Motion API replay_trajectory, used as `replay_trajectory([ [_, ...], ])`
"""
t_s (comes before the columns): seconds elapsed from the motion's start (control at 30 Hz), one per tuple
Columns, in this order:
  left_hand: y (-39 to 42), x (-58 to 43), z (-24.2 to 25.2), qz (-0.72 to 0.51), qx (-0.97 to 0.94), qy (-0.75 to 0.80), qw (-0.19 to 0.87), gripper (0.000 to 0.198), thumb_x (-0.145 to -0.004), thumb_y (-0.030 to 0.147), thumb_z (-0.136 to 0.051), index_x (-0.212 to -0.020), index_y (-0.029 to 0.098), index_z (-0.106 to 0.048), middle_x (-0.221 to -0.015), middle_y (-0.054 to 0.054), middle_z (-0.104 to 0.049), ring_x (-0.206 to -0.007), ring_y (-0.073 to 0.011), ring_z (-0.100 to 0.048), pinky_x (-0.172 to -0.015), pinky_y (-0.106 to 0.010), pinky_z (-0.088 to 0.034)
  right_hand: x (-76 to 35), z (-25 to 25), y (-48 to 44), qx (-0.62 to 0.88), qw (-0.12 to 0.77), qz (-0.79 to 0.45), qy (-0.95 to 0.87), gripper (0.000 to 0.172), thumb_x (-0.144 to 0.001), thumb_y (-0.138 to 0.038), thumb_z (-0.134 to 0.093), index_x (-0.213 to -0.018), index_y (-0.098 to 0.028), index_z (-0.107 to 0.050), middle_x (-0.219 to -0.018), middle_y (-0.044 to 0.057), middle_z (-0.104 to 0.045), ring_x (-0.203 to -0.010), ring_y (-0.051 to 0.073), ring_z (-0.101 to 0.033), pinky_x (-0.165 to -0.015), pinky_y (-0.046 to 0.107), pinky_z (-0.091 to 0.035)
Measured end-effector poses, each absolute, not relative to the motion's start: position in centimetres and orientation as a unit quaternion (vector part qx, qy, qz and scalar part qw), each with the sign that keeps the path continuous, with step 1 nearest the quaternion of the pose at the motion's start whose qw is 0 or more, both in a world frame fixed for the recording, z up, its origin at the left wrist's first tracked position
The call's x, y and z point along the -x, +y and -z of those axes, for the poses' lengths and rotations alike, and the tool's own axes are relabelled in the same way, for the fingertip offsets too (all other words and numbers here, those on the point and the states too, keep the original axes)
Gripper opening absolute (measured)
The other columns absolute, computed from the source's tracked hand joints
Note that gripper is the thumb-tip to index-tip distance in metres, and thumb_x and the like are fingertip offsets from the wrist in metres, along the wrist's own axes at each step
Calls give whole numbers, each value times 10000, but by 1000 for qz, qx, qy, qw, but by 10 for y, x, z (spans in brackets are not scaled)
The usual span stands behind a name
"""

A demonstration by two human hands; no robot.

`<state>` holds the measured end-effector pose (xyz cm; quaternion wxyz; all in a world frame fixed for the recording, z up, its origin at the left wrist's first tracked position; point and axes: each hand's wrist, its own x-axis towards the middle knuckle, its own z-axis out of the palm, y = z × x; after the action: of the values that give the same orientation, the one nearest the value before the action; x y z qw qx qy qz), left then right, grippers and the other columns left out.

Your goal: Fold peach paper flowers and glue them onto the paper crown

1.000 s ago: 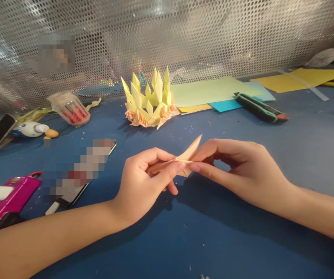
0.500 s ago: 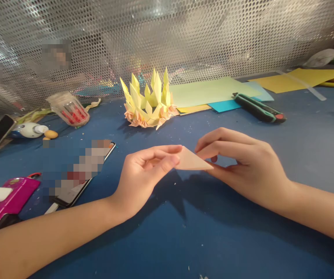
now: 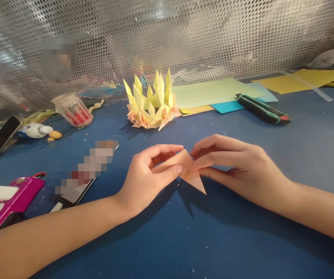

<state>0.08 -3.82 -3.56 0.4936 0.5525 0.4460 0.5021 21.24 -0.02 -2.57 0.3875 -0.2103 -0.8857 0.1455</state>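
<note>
I have both hands meeting over the middle of the blue bench (image 3: 242,240), and between them is a small peach folded paper piece (image 3: 190,175). The left hand (image 3: 146,178) is closed in a pinch: thumb and forefinger clamp the left part of the piece and the other fingers curl underneath. The right hand (image 3: 242,166) is pinched on the right part, forefinger on top and thumb below, with the remaining fingers loosely bent. The piece sits just clear of the bench with its shadow under it. One sharp tip points down towards me and a blunter corner rises between the fingertips.

Behind the hands, well apart from them, a yellow paper crown (image 3: 151,104) of spiked folded units stands upright on a ring of peach units. Just to its right lie flat sheets: a pale green sheet (image 3: 210,91) over a blue sheet (image 3: 227,105). A green and black cutter (image 3: 262,108) rests across their corner. A yellow sheet (image 3: 300,77) lies far right.

To the left of the left forearm lies a phone (image 3: 79,186), its screen blurred, with a pink tool (image 3: 9,201) at the left edge. Further back lies a tipped clear cup (image 3: 73,110) with red bits inside. A perforated metal screen (image 3: 184,38) closes off the back of the bench.
</note>
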Motion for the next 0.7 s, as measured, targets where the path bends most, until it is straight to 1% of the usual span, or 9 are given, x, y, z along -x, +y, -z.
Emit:
replay_trajectory([
  [0.1, -38, 0, 36, -483, -569, 433, 506, 311, -823, 122, -767, -1081, 296, -768, -1079, 41, -781, -1028, -134, -714, -852, -171, -566, -212, 25, -1, 210, 382, -158, -886, 62, -906, -227, -699, -898, -200, -755, -993, 39, -683, -851, 105, -682, -816, 181, -529],
  [0.2, -38, 0, 36, -488, -560, 413, 527, 239, -828, 172, -787, -1035, 292, -781, -1026, 48, -790, -975, -122, -725, -805, -156, -576, -211, 23, -3, 214, 379, -176, -883, 70, -907, -253, -705, -902, -194, -742, -992, 32, -695, -877, 93, -687, -846, 156, -516],
  [0.3, -38, -2, 36, -503, -534, 394, 553, 118, -832, 234, -799, -939, 284, -795, -900, 58, -805, -877, -106, -746, -758, -147, -591, -210, 23, -5, 227, 375, -195, -878, 54, -901, -247, -714, -895, -193, -716, -967, 17, -710, -847, 85, -688, -817, 151, -522],
  [0.4, -38, -3, 34, -517, -520, 400, 550, 58, -819, 234, -813, -868, 264, -801, -856, 53, -815, -834, -96, -758, -764, -137, -593, -209, 23, -6, 249, 370, -207, -871, 23, -897, -235, -716, -901, -219, -699, -931, -13, -728, -819, 86, -690, -779, 163, -530],
  [0.6, -40, -4, 33, -539, -502, 394, 550, 81, -793, 181, -827, -845, 232, -792, -825, 32, -818, -795, -114, -772, -751, -160, -617, -208, 23, -10, 293, 374, -238, -847, 37, -893, -248, -708, -882, -252, -672, -886, -54, -749, -785, 88, -695, -742, 174, -529],
  [0.7, -42, -4, 33, -533, -508, 396, 549, 111, -797, 207, -826, -892, 239, -778, -855, 28, -811, -809, -151, -775, -758, -237, -650, -207, 23, -13, 316, 379, -283, -823, 68, -879, -278, -719, -860, -252, -659, -874, -49, -751, -773, 99, -691, -725, 188, -531],
])
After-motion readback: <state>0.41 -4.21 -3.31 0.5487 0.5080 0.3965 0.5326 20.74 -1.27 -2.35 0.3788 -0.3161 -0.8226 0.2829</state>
